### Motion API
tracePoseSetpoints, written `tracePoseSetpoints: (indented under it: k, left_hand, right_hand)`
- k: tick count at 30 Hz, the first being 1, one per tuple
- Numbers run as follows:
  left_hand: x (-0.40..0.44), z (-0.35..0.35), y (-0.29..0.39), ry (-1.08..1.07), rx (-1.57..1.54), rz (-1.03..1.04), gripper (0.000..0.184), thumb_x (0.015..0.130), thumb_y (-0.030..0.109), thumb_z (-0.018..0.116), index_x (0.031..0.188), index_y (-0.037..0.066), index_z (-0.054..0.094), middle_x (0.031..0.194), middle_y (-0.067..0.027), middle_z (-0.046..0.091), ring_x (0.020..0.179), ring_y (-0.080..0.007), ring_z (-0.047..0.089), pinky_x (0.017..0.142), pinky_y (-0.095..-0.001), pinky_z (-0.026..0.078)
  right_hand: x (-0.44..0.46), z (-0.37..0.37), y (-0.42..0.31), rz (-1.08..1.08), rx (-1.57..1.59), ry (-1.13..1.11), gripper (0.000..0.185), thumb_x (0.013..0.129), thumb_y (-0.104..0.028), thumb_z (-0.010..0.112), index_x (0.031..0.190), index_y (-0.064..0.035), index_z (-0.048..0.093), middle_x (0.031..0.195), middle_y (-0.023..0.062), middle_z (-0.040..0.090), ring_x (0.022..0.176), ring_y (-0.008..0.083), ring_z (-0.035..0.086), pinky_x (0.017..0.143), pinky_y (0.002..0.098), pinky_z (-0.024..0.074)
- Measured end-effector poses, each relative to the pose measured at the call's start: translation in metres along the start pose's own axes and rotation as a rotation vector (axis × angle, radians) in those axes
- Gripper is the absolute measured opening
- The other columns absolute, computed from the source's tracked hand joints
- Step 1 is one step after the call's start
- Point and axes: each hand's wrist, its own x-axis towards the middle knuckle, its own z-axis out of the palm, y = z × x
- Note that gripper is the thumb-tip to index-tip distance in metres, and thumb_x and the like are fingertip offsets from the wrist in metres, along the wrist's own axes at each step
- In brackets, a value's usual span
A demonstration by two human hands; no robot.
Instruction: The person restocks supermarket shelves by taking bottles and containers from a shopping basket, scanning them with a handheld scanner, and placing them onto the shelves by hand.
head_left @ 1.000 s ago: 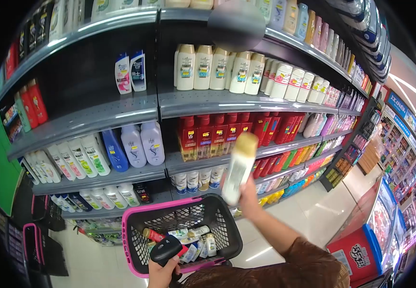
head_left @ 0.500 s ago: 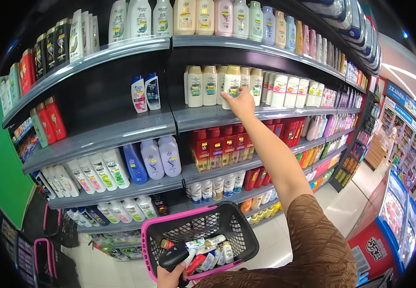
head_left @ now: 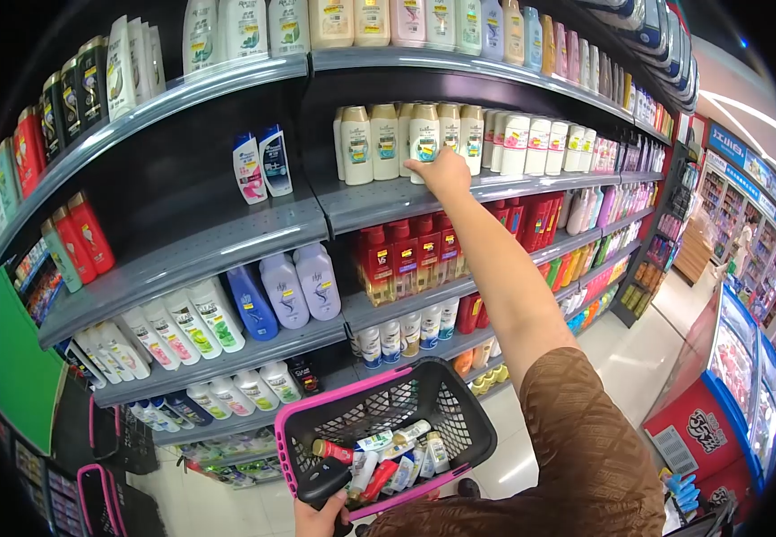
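Observation:
My right hand [head_left: 444, 172] has its fingers around a cream bottle with a gold cap [head_left: 424, 139], which stands upright in the row of like bottles [head_left: 384, 143] on the second shelf. At the bottom, my left hand [head_left: 321, 516] grips the black handle [head_left: 323, 481] of a black basket with a pink rim [head_left: 287, 407]. Inside the basket lie several tubes and bottles, among them a red one [head_left: 379, 480] and a small white one with a gold cap [head_left: 437, 453].
Two Head & Shoulders-like bottles [head_left: 262, 166] stand left on the same shelf. Red pump bottles [head_left: 403, 255] and lilac bottles [head_left: 300, 288] are below. More dark baskets [head_left: 101, 488] are at lower left, a red freezer [head_left: 692, 430] at lower right.
My right hand has carried the cream bottle from above the basket up to the shelf, back among the others. The view has shifted, and my left hand still holds the basket's handle.

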Motion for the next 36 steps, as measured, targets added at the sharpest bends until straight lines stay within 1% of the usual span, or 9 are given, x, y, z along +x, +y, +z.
tracePoseSetpoints:
  k: [6,9,13,15,19,24,27,31,36]
  left_hand:
    - [0.008,0.014,-0.013,0.032,-0.007,0.007,0.007,0.094,0.01,0.064,0.092,0.003,0.062,0.06,-0.0025,0.055,0.044,-0.0121,0.05,0.04,-0.0267,0.037]
    - [0.017,0.034,-0.029,-0.001,0.012,0.081,0.021,0.094,0.008,0.064,0.113,-0.001,0.063,0.063,-0.0023,0.057,0.045,-0.012,0.051,0.041,-0.0261,0.039]
    - [0.019,0.066,-0.042,0.041,-0.063,-0.001,0.028,0.088,0.001,0.066,0.115,-0.001,0.059,0.075,-0.0064,0.062,0.051,-0.0152,0.058,0.046,-0.0291,0.047]
    - [0.016,0.083,-0.04,0.062,-0.079,0.011,0.028,0.088,0.001,0.066,0.115,-0.001,0.059,0.074,-0.0063,0.062,0.051,-0.0153,0.057,0.046,-0.0292,0.047]
    - [0.005,0.106,-0.037,0.156,-0.026,0.162,0.025,0.093,0.008,0.065,0.116,-0.001,0.061,0.063,-0.0025,0.057,0.046,-0.0119,0.051,0.041,-0.026,0.039]
    - [-0.007,0.113,-0.039,0.17,0.002,0.087,0.021,0.092,0.007,0.067,0.111,0.0,0.06,0.063,-0.0029,0.058,0.048,-0.0117,0.052,0.041,-0.0259,0.039]
    - [-0.01,0.111,-0.052,0.183,-0.005,0.069,0.02,0.092,0.008,0.067,0.109,0.0,0.061,0.063,-0.0026,0.057,0.047,-0.0115,0.052,0.041,-0.0256,0.039]
    - [-0.013,0.115,-0.054,0.198,-0.026,0.104,0.018,0.092,0.009,0.067,0.107,0.001,0.061,0.059,-0.0014,0.054,0.044,-0.0114,0.048,0.04,-0.0253,0.036]
    - [-0.012,0.106,-0.057,0.182,-0.078,0.05,0.028,0.09,0.004,0.067,0.116,-0.001,0.06,0.075,-0.0055,0.063,0.054,-0.0139,0.058,0.047,-0.0275,0.047]
  right_hand:
    - [0.003,0.007,0.006,-0.01,-0.067,-0.048,0.06,0.07,-0.053,0.084,0.094,0.0016,0.075,0.097,0.022,0.073,0.093,0.0367,0.072,0.082,0.0446,0.0567]
    - [0.008,0.006,0.011,-0.045,-0.065,-0.077,0.059,0.071,-0.051,0.083,0.095,0.0023,0.075,0.096,0.0226,0.073,0.093,0.0366,0.072,0.083,0.0446,0.0568]
    - [0.032,0.011,0.033,-0.095,-0.034,-0.172,0.058,0.071,-0.051,0.083,0.093,0.0028,0.075,0.094,0.0233,0.073,0.093,0.0363,0.072,0.084,0.0442,0.0569]
    - [0.041,0.015,0.045,-0.183,-0.035,-0.138,0.053,0.07,-0.051,0.082,0.076,0.0012,0.074,0.074,0.0179,0.072,0.075,0.0311,0.072,0.076,0.0416,0.0571]
    - [0.047,0.015,0.054,-0.256,0.031,-0.156,0.05,0.069,-0.048,0.085,0.073,0.0004,0.073,0.075,0.0183,0.072,0.075,0.0313,0.072,0.075,0.0412,0.0566]
    - [0.048,0.008,0.054,-0.232,0.063,-0.31,0.056,0.068,-0.048,0.087,0.086,0.0034,0.076,0.092,0.023,0.073,0.09,0.0357,0.072,0.084,0.0428,0.0567]
    - [0.052,0.017,0.054,-0.281,0.018,-0.252,0.054,0.064,-0.051,0.087,0.073,0.0002,0.072,0.077,0.0193,0.072,0.077,0.0324,0.072,0.076,0.0412,0.0562]
    - [0.055,0.02,0.055,-0.288,0.013,-0.26,0.056,0.063,-0.052,0.088,0.076,0.001,0.072,0.081,0.0202,0.073,0.08,0.0331,0.072,0.078,0.0415,0.056]
    - [0.048,0.014,0.055,-0.317,0.032,-0.225,0.053,0.069,-0.05,0.085,0.078,0.0002,0.071,0.083,0.0209,0.072,0.082,0.035,0.071,0.078,0.0423,0.0554]
